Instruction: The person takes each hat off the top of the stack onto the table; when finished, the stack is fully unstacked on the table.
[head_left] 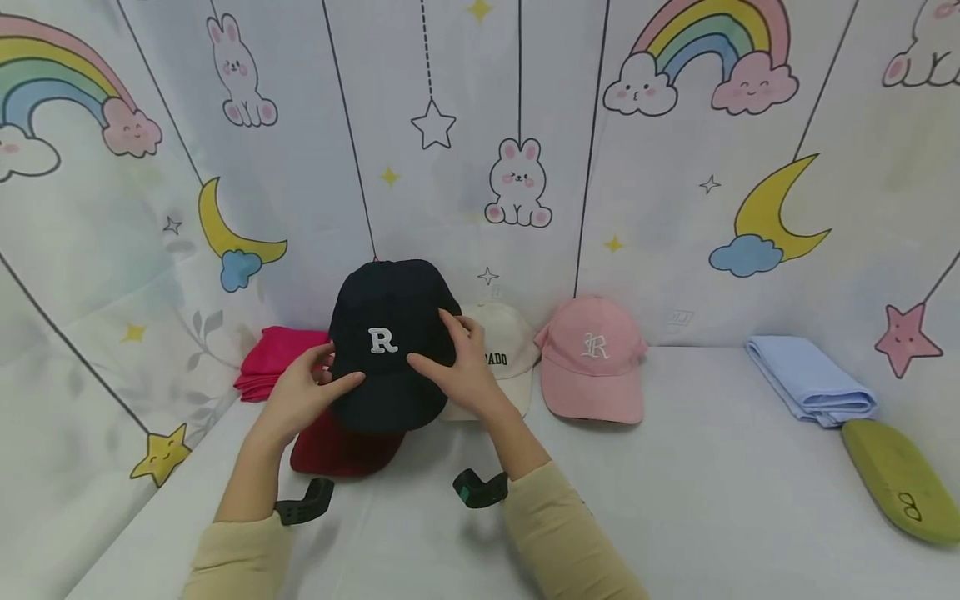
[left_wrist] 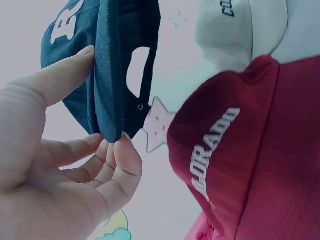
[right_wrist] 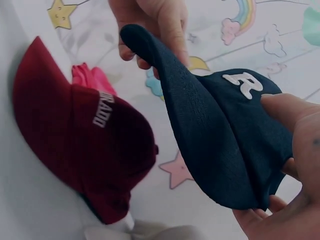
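Note:
A dark navy cap (head_left: 401,308) with a white R is held up in the air by both hands, brim down. The left hand (head_left: 303,396) pinches the brim's side edge, thumb on the front, fingers behind, as the left wrist view shows. The right hand (head_left: 468,367) grips the other side of the crown, its thumb near the R. Under and behind the navy cap, a dark red cap (head_left: 345,450) lies on the table; in the right wrist view this red cap (right_wrist: 115,140) stands apart from the held one.
Behind to the right are a cream cap (head_left: 510,333) and a pink cap (head_left: 592,358). Folded pink-red cloth (head_left: 277,358) lies at the left. On the right side are folded light blue cloth (head_left: 813,379) and a green case (head_left: 900,483). A patterned curtain (head_left: 675,208) hangs behind.

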